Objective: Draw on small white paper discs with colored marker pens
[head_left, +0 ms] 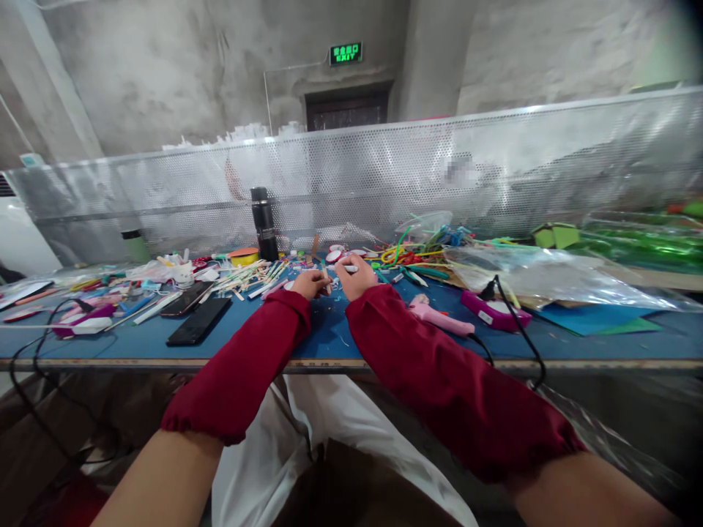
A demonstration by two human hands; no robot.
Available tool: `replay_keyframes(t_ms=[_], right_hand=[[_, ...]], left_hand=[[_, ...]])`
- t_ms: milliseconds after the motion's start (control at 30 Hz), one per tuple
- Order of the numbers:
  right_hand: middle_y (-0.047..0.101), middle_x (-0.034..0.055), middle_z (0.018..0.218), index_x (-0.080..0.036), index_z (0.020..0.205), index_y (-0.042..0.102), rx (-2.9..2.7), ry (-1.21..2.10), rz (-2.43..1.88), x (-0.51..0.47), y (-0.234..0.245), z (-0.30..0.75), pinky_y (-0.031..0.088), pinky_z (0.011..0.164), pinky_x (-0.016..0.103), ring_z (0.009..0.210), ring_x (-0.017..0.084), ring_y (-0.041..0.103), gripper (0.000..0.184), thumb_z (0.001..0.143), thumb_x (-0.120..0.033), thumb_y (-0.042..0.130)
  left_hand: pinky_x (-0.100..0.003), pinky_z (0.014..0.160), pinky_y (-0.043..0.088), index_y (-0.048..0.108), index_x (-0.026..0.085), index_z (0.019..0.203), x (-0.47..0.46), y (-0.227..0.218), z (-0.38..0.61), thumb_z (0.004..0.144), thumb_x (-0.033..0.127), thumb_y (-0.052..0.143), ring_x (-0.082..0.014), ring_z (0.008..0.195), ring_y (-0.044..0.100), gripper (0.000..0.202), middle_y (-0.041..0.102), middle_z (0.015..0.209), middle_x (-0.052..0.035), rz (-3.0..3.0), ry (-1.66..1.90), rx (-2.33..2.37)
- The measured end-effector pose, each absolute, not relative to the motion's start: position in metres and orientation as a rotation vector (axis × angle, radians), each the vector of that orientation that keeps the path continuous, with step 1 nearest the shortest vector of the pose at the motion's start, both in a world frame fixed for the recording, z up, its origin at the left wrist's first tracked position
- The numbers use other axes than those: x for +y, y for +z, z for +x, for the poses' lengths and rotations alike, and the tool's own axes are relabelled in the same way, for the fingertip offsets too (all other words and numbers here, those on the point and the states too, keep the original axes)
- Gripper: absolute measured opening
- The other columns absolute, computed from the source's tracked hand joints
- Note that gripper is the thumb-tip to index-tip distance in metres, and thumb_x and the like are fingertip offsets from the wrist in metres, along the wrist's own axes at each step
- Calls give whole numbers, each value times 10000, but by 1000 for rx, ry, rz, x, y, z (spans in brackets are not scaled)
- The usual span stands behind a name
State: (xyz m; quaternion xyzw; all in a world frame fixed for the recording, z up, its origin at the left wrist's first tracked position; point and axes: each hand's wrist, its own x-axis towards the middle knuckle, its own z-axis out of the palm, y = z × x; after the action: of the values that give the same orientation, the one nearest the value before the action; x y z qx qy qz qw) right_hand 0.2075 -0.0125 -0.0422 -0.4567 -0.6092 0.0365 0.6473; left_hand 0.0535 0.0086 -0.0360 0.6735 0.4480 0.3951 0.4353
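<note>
My right hand is closed around a white pen-like marker, which lies across the fingers. Close beside it on the left, my left hand pinches a small pale stick between thumb and fingertips. Both hands are just above the blue tabletop, nearly meeting. A pink glue gun lies to the right of my right forearm. Left of my left hand are scattered pale sticks. Small round white pieces with red edges sit behind the hands.
Two dark phones lie at left, near a purple power strip. Another purple power strip with a black cord is at right. A black thermos stands behind. Clear plastic sheeting covers the right side. A perforated metal panel backs the table.
</note>
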Motion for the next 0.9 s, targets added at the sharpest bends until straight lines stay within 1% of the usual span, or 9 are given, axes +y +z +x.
replay_keyframes(t_ms=[200,400,700,900], right_hand=[[677,11,748,-250,739,598,-1394,96,-1025,-14,-41,207,475,694,319,701,193,592,153,815,-381,588],[663,4,729,-252,740,592,-1381,61,-1052,-14,-42,208,455,677,306,691,184,576,179,829,-405,568],[680,15,763,-243,751,613,-1365,73,-1054,-13,-42,206,464,711,320,719,192,601,163,820,-386,576],[686,11,761,-247,735,598,-1392,102,-1011,-11,-44,207,469,689,316,716,195,606,167,811,-395,587]], left_hand=[[-187,578,420,667,140,819,8,-35,53,887,224,739,-102,615,657,130,702,712,-15,1678,970,1122],[-188,560,409,662,141,811,7,-34,54,856,258,784,-100,593,648,175,696,695,-8,1673,981,1114],[-181,545,401,652,140,811,10,-36,54,901,208,722,-95,600,655,133,689,695,-6,1668,977,1120],[-192,595,435,674,144,850,11,-37,53,905,217,708,-101,627,661,98,693,703,1,1674,958,1135]])
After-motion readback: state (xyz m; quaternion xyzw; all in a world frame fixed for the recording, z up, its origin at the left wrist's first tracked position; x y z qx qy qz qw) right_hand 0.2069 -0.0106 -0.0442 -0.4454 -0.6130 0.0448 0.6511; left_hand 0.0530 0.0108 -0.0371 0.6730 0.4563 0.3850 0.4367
